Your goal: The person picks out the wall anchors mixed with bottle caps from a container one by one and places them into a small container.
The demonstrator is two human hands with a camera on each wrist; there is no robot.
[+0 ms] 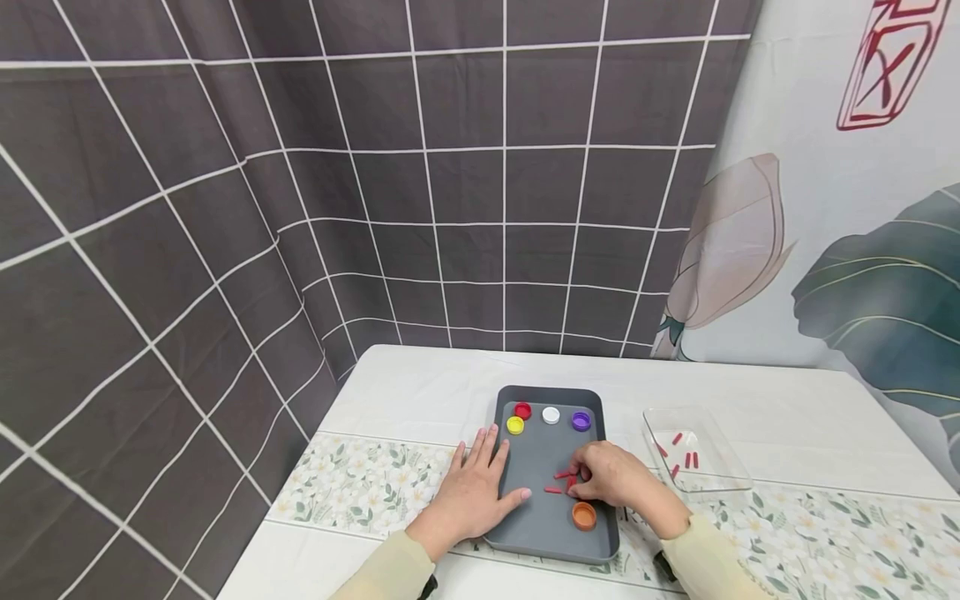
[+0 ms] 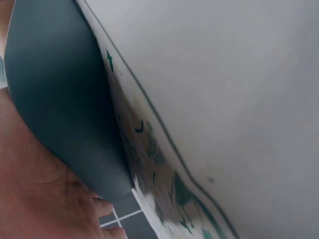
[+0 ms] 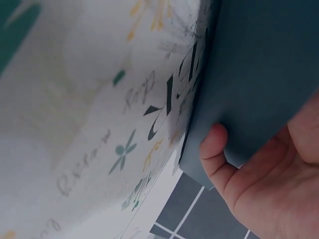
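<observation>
A dark grey tray (image 1: 532, 537) lies on the table with a few short red sticks (image 1: 553, 490) on its floor. My right hand (image 1: 611, 473) reaches in over the tray's right side. Its thumb and index finger pinch at a red stick (image 1: 572, 481) beside the others; the fingertips partly hide it. Just below that hand sits an orange bottle cap (image 1: 584, 516). My left hand (image 1: 472, 492) rests across the tray's left rim, fingers spread and straight. In the left wrist view the left palm (image 2: 40, 184) lies against the tray wall (image 2: 65, 99). The right wrist view shows no sticks.
Red (image 1: 522, 410), yellow (image 1: 515, 425), white (image 1: 551, 415) and purple (image 1: 581, 421) caps stand at the tray's far end. To the right, a clear plastic box (image 1: 720, 479) holds several more red sticks. A floral runner (image 1: 360, 483) crosses the white tabletop; dark gridded cloth hangs behind.
</observation>
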